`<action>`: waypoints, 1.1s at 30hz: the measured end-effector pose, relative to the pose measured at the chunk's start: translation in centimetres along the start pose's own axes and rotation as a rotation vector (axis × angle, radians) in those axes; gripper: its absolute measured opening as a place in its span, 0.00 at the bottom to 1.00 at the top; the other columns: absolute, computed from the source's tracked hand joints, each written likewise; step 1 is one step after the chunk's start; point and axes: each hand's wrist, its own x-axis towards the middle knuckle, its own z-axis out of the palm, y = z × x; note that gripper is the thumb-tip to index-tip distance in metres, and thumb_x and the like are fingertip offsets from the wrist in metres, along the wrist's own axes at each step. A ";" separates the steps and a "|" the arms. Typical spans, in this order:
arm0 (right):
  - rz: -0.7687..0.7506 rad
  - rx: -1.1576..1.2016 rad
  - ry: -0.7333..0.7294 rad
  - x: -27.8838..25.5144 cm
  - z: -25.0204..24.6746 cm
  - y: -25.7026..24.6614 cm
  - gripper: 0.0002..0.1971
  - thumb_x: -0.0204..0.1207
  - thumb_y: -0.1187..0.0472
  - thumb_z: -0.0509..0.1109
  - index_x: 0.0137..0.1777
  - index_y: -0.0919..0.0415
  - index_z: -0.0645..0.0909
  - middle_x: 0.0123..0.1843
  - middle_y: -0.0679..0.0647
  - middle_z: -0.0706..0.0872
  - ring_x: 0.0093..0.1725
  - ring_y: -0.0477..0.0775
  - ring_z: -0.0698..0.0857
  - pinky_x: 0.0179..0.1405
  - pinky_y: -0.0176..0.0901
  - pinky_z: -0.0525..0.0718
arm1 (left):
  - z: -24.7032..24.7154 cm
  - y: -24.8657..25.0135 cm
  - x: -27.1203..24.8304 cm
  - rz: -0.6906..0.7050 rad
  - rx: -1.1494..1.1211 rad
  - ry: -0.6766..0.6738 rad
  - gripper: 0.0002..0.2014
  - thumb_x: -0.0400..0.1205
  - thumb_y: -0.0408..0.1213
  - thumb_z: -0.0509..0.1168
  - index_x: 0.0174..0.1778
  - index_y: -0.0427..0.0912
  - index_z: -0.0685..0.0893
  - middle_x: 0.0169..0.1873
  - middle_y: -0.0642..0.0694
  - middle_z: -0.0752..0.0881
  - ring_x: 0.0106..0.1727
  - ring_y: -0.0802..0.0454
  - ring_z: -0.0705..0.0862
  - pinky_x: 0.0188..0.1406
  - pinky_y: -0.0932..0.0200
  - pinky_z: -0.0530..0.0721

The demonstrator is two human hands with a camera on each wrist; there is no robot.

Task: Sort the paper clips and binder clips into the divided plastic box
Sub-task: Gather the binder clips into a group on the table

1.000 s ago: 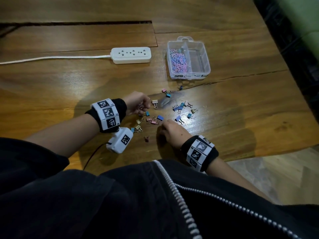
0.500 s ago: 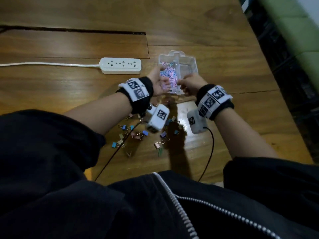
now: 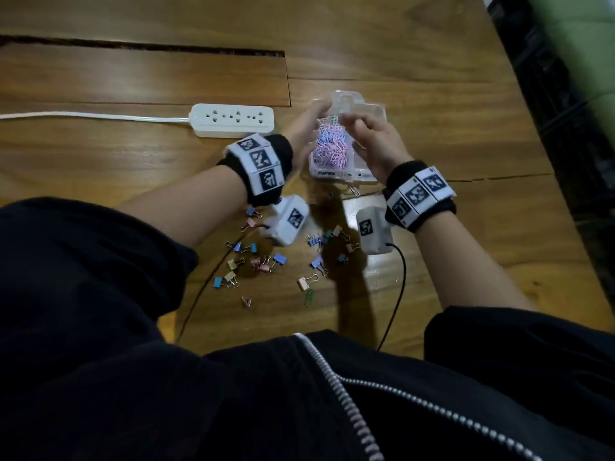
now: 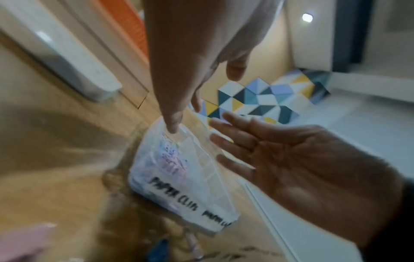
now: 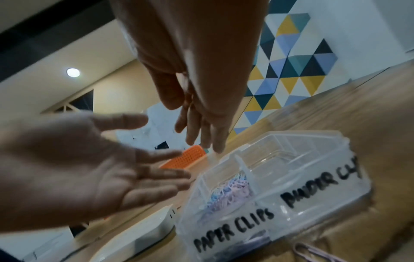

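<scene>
Both hands up over the plastic box (image 3: 372,176), palms facing each other, fingers stretched out loose and holding nothing. Left hand (image 3: 304,128) on the paper-clip side, fingertips (image 4: 172,126) right at the far rim, maybe touching, too blurry to call. Right hand (image 3: 377,144) over the other half, fingers (image 4: 233,141) spread, just above the box. Between the two palms, a pink and blue heap of paper clips (image 3: 329,149) in the left compartment, marked PAPER CLIPS on the front wall; the compartment next to it, marked for binder clips, looks see-through with nothing obvious inside. Back toward the wrists, binder clips (image 3: 266,261) scattered on the wooden table (image 3: 100,168), plus a green paper clip (image 3: 309,297) nearest the body and another paper clip (image 3: 354,191) just beside the box's front edge. Out past the left fingers, a white power strip (image 3: 233,119).
</scene>
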 end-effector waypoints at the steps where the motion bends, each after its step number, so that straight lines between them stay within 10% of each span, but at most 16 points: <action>1: -0.004 0.019 0.034 -0.8 -0.6 0.2 0.14 0.82 0.71 0.53 0.45 0.55 0.77 0.51 0.49 0.81 0.48 0.42 0.79 0.43 0.30 0.78 | -0.6 -0.2 -0.4 0.027 0.108 -0.016 0.18 0.81 0.46 0.59 0.64 0.41 0.75 0.63 0.43 0.78 0.64 0.49 0.77 0.63 0.56 0.78; 3: 0.005 -0.032 0.104 -2.6 -1.7 1.0 0.14 0.81 0.72 0.54 0.44 0.55 0.77 0.47 0.49 0.82 0.45 0.46 0.80 0.44 0.34 0.80 | -2.0 -0.9 -1.5 0.065 0.395 -0.029 0.08 0.82 0.37 0.59 0.55 0.42 0.77 0.51 0.50 0.80 0.52 0.54 0.77 0.46 0.64 0.76; 8: 0.074 -0.516 0.190 -6.2 -2.0 5.8 0.09 0.78 0.70 0.62 0.51 0.60 0.81 0.45 0.48 0.81 0.45 0.48 0.79 0.37 0.32 0.78 | -6.4 -4.2 -4.8 0.057 0.858 -0.095 0.10 0.81 0.33 0.60 0.59 0.41 0.78 0.55 0.47 0.78 0.55 0.52 0.77 0.49 0.62 0.78; 13: 0.032 -0.976 0.127 -4.4 -0.6 7.9 0.17 0.79 0.67 0.59 0.67 0.62 0.77 0.72 0.58 0.74 0.71 0.59 0.71 0.74 0.51 0.69 | -9.3 -7.2 -6.9 0.049 1.277 -0.058 0.14 0.79 0.35 0.64 0.61 0.41 0.78 0.62 0.39 0.76 0.62 0.43 0.76 0.65 0.47 0.78; 20: -0.048 -1.206 0.196 -3.0 0.4 7.9 0.11 0.79 0.68 0.60 0.57 0.69 0.81 0.62 0.62 0.79 0.62 0.60 0.76 0.61 0.47 0.75 | -6.7 -7.2 -8.4 0.200 1.447 -0.163 0.13 0.81 0.36 0.61 0.61 0.41 0.78 0.58 0.42 0.80 0.59 0.48 0.77 0.56 0.58 0.76; 33: 0.133 -1.195 -0.039 -4.8 -1.0 7.1 0.10 0.73 0.63 0.68 0.52 0.65 0.82 0.52 0.61 0.85 0.47 0.55 0.81 0.42 0.41 0.75 | 1.1 -7.5 -2.9 0.372 1.733 -0.222 0.15 0.83 0.34 0.57 0.63 0.43 0.81 0.66 0.44 0.79 0.64 0.45 0.78 0.62 0.48 0.80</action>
